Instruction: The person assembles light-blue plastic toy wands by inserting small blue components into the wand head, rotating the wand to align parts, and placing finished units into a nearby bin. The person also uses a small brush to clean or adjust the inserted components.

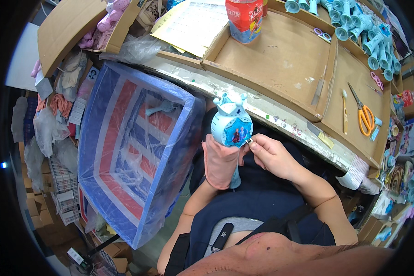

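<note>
My left hand (pixel 221 161), in a pink glove, grips a light blue plastic toy (pixel 232 120) with a crown-shaped top and a star-shaped picture sticker on its front. It holds the toy upright over my lap, in front of the table edge. My right hand (pixel 271 154), bare, pinches a small thin metal tool at the sticker's lower right edge, touching the toy.
A large blue, red and white striped bag-lined box (pixel 124 184) stands at my left with one blue toy part inside. On the cardboard trays (pixel 280 60) ahead lie orange scissors (pixel 365 115), a knife, a printed can (pixel 244 18) and several blue toy parts (pixel 363 32).
</note>
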Demonstrator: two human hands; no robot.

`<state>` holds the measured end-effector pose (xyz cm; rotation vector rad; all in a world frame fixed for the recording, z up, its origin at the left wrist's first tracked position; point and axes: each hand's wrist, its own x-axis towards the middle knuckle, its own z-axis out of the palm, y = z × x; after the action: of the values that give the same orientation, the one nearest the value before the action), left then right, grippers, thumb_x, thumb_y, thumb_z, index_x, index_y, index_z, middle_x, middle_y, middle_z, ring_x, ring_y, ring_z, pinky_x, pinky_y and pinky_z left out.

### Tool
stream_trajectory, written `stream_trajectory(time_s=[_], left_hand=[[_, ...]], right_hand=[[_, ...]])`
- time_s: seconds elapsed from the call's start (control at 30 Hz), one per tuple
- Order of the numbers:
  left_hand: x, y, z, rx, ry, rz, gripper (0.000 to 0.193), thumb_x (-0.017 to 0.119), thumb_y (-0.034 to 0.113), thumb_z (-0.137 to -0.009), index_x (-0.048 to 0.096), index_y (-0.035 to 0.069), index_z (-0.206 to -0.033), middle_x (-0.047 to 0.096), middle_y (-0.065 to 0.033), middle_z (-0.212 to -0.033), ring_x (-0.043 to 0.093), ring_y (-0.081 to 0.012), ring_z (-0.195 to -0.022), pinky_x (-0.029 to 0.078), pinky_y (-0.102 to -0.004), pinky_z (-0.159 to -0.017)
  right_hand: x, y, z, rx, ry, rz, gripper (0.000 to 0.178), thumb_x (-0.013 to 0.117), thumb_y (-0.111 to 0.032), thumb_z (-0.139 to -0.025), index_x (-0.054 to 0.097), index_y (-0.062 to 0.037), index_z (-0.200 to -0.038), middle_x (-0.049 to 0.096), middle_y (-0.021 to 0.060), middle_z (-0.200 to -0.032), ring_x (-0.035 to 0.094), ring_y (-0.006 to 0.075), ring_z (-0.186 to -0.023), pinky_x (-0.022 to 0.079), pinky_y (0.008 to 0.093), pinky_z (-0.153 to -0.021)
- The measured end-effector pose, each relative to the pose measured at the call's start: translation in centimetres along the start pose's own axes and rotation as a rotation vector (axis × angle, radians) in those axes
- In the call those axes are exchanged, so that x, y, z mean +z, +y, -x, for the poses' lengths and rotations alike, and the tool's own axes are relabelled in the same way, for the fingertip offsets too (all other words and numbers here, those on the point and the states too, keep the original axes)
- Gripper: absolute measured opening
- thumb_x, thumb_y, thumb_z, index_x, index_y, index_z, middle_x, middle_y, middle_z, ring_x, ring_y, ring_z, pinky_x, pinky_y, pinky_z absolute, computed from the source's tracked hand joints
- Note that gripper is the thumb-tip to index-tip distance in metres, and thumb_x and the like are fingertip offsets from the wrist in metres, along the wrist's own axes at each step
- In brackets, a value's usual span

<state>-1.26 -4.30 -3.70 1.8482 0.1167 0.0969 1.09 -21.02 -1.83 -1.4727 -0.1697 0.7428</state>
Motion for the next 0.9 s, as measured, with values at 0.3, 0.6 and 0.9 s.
stream_trajectory(time_s=[0.3,0.6,0.9], left_hand=[[0.1,-3.9,-0.5,-0.028,-0.072,0.324,0.022,0.071,0.024,-0.080,0.060,0.005,-0.086,0.059,-0.0043,-0.069,0.054,-0.0159,-0.057,0.043,-0.0290,-0.059],[0.2,-1.0,0.2,-0.060,-0.133,0.437,0.019,0.061,0.012,-0.092,0.059,-0.005,-0.100,0.066,-0.0099,-0.087,0.064,-0.0143,-0.077,0.052,-0.0257,-0.071],[0.6,-4.4,1.4,-0.242,-0.226,0.548,0.057,0.041,0.047,-0.096,0.053,-0.003,-0.121,0.061,-0.0118,-0.107,0.062,-0.0188,-0.094,0.050,-0.0298,-0.082]], right_hand=[[0.3,1.4,-0.3,-0.044,-0.114,-0.291,0.027,0.042,-0.027,-0.106,0.056,-0.0039,-0.104,0.061,0.0029,-0.083,0.046,0.0041,-0.060,0.040,0.0208,-0.053],[2.4,2.0,-0.5,-0.044,-0.181,-0.434,0.027,0.040,-0.029,-0.107,0.054,-0.0059,-0.105,0.056,0.0013,-0.071,0.048,0.0063,-0.050,0.039,0.0197,-0.048],[3.3,2.6,-0.5,-0.063,-0.297,-0.848,0.026,0.042,-0.028,-0.107,0.052,-0.0044,-0.105,0.062,0.0084,-0.079,0.058,0.0138,-0.059,0.047,0.0246,-0.054]])
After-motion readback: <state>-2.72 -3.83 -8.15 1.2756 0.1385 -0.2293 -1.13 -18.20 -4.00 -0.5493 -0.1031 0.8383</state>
